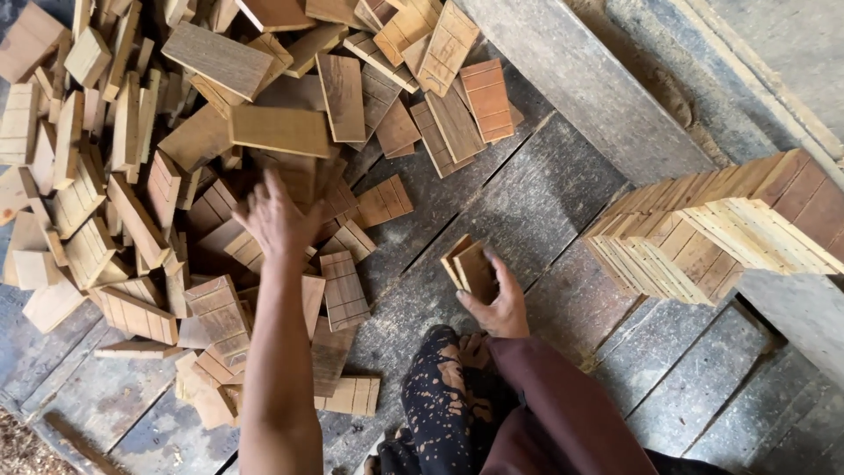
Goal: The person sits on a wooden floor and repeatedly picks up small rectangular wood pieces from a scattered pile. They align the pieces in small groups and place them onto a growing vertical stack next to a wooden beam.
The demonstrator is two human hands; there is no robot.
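Nearest, a patterned trouser knee (437, 396) sits beside the right hand (498, 303), clamped on a small stack of wooden pieces (469, 268) held upright above the plank floor (527, 202). Fingers spread, the left hand (277, 220) reaches over the loose pile of wooden pieces (176, 176); neat rows (703, 237) stand well right.

No packages, labels, signs or screens anywhere in this view, from the upper left of the frame to the lower right; only bare, unmarked wood shows.
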